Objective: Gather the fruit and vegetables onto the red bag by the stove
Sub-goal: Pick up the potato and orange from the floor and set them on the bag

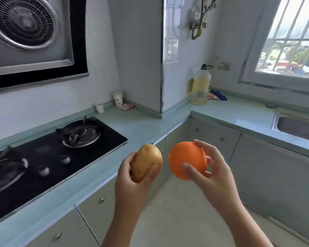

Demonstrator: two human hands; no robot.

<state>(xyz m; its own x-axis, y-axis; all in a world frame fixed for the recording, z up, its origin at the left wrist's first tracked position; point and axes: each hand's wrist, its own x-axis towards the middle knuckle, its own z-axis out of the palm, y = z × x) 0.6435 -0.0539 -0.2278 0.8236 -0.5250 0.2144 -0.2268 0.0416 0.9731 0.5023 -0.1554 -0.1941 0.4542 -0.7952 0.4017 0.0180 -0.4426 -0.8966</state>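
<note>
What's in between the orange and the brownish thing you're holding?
Nothing. The head view shows a bare gap between the orange, held in the right hand, and the brownish thing, held in the left hand; they don't touch.

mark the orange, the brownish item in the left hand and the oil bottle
orange [185,155], head view, its bare front
brownish item [146,159], head view, middle of its skin
oil bottle [201,88], head view, middle of its body
</note>
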